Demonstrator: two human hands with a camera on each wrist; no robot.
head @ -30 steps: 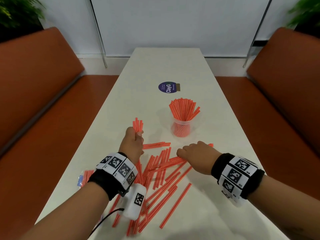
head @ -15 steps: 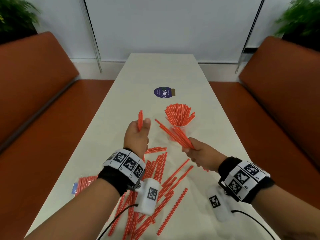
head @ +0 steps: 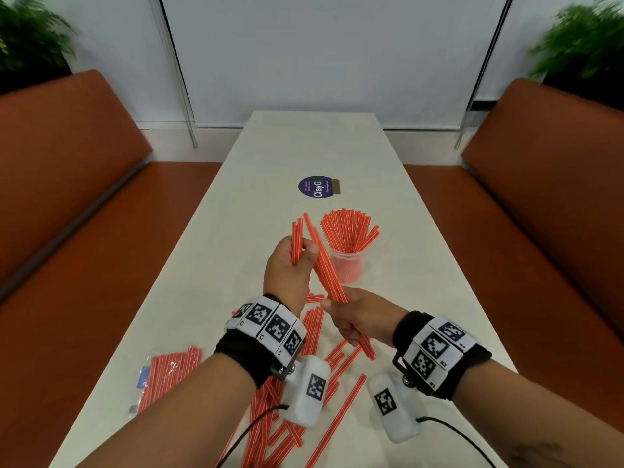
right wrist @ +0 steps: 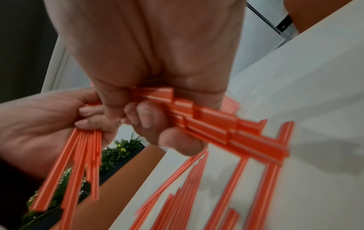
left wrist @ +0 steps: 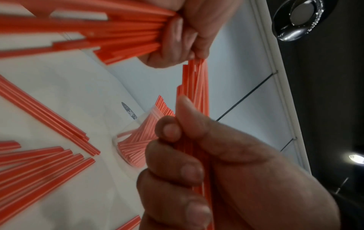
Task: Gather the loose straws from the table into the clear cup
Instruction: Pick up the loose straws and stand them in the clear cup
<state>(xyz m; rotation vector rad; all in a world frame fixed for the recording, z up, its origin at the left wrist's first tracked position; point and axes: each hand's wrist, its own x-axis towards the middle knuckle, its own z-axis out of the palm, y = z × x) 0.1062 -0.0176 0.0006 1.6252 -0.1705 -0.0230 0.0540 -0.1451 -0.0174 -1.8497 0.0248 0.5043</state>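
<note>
My left hand [head: 294, 265] grips a small bundle of orange straws [head: 296, 239] upright above the table, seen close in the left wrist view [left wrist: 195, 87]. My right hand [head: 351, 317] grips a larger bundle of orange straws [head: 324, 261] tilted up and to the left, its tips beside the left hand's bundle. Both bundles show in the right wrist view [right wrist: 206, 118]. The clear cup [head: 346, 263] stands just behind the hands, packed with straws [head: 349, 228]. Several loose straws [head: 315, 336] lie on the white table [head: 422, 265] under my wrists.
A clear bag of orange straws [head: 169, 373] lies at the table's left edge. A round purple sticker [head: 316, 187] sits beyond the cup. Orange benches [head: 67, 184] flank the table on both sides. Green plants [head: 580, 45] stand in the far corners.
My right hand picked a bundle of straws off the table and raised it toward the left hand. My left hand lifted its bundle higher and moved toward the cup.
</note>
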